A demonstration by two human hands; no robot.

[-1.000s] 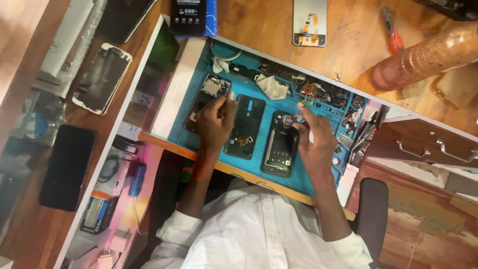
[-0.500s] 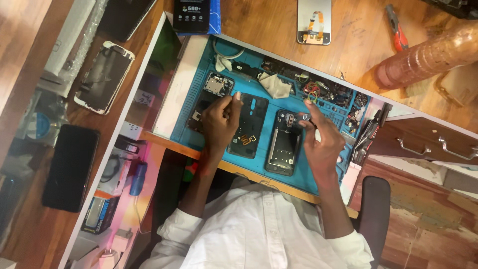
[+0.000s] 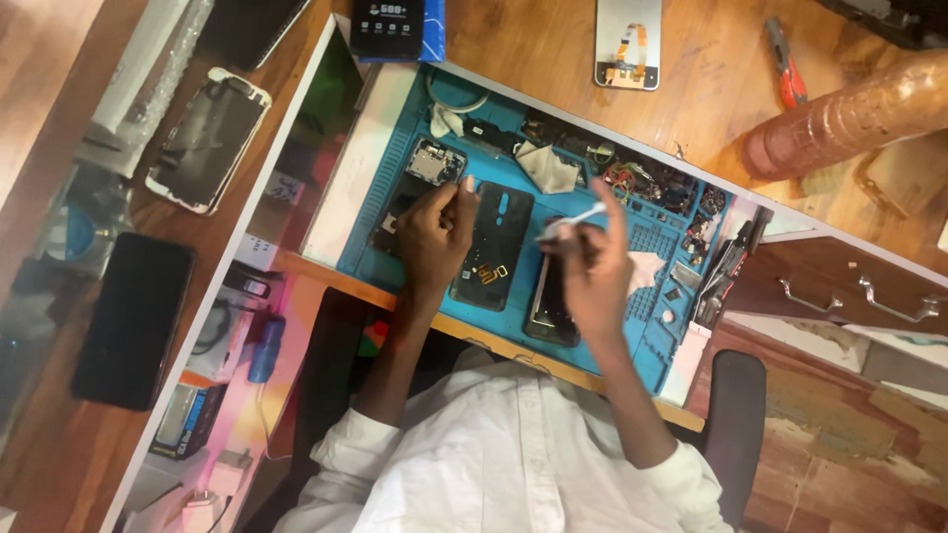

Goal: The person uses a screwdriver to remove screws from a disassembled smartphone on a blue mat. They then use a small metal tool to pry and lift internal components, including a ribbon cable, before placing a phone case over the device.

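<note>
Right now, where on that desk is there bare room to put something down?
Free: bare wood between the blue box and the white screen part. Crowded: the blue mat, with parts along its far edge and both hands over the phones.

A: Hands?
B: Left hand (image 3: 434, 237) palm down, fingers curled, forearm angled inward. Right hand (image 3: 591, 271) raised, index extended, thumb and fingers pinched.
A: Sleeves?
B: White, at the wrists.

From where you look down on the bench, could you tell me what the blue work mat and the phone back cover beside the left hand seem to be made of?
The blue work mat looks like matte silicone or rubber: uniform colour, moulded compartments and ridges, no glare. The phone back cover looks like dark plastic or glass with a smooth, slightly glossy face; the picture cannot settle which. The left hand rests at its edge.
</note>
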